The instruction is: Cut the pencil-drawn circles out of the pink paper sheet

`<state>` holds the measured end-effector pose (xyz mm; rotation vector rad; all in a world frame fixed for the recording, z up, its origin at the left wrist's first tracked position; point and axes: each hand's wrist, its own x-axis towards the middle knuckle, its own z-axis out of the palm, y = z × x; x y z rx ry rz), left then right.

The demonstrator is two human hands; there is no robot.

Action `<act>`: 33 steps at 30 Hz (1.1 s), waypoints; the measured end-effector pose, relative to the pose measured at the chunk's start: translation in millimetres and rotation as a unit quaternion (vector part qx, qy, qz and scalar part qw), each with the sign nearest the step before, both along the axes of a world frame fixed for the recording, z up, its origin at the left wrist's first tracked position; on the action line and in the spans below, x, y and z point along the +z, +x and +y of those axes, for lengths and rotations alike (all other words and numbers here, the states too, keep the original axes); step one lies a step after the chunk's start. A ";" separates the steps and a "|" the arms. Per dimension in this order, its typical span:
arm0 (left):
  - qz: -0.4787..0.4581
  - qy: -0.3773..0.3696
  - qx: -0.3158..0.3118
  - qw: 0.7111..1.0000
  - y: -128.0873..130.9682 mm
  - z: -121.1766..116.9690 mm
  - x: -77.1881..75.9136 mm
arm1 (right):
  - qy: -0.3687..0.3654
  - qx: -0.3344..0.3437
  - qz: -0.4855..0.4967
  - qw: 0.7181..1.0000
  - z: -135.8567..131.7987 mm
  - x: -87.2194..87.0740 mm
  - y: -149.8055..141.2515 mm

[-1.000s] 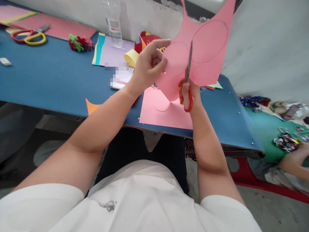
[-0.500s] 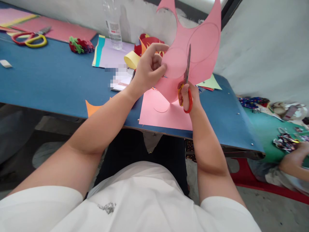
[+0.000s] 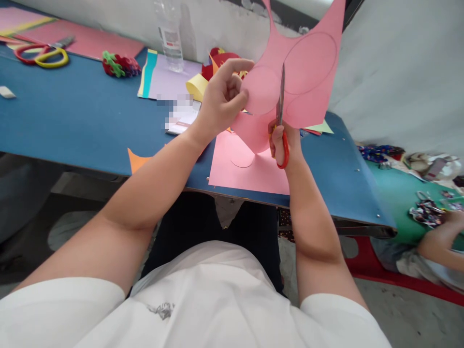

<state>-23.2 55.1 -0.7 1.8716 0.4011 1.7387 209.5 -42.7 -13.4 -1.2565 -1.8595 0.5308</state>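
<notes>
My left hand (image 3: 226,96) pinches the edge of a pink paper circle (image 3: 261,91), its fingertips partly behind the paper. A larger pink sheet (image 3: 311,63) with drawn ovals and curved cutouts rises to the right of the circle. My right hand (image 3: 286,137) grips scissors (image 3: 280,104) with one red and one yellow handle. Their blades point upward between the circle and the drawn ovals, touching the paper; they look nearly closed. Below, another pink sheet (image 3: 232,169) with a curved line lies at the blue table's front edge.
On the blue table (image 3: 72,121) are other scissors (image 3: 50,53), a beaded bundle (image 3: 119,65), a plastic bottle (image 3: 171,46), a phone-like object (image 3: 183,118) and an orange paper scrap (image 3: 137,159). A co-worker's arm (image 3: 440,241) is at a green table on the right.
The large pink sheet has swung to the right, away from the circle, widening the gap at its upper left. The scissor blades stand a little more upright. Both hands keep their hold.
</notes>
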 end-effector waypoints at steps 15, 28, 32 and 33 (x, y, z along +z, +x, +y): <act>-0.014 0.034 0.012 0.999 -4.3 2.5 1.1 | 0.020 -0.016 0.017 1.000 -6.1 7.1 -4.5; -0.069 -0.002 -0.002 0.998 -2.0 10.6 1.7 | 0.019 -0.015 0.005 1.000 -6.5 6.9 -4.0; -0.075 -0.004 -0.021 0.997 -2.8 18.7 -0.9 | 0.017 -0.019 -0.002 1.000 -3.7 4.2 -1.8; -0.077 -0.003 -0.024 0.997 -3.1 20.2 -1.7 | 0.010 -0.010 -0.009 1.000 -2.3 3.3 -0.9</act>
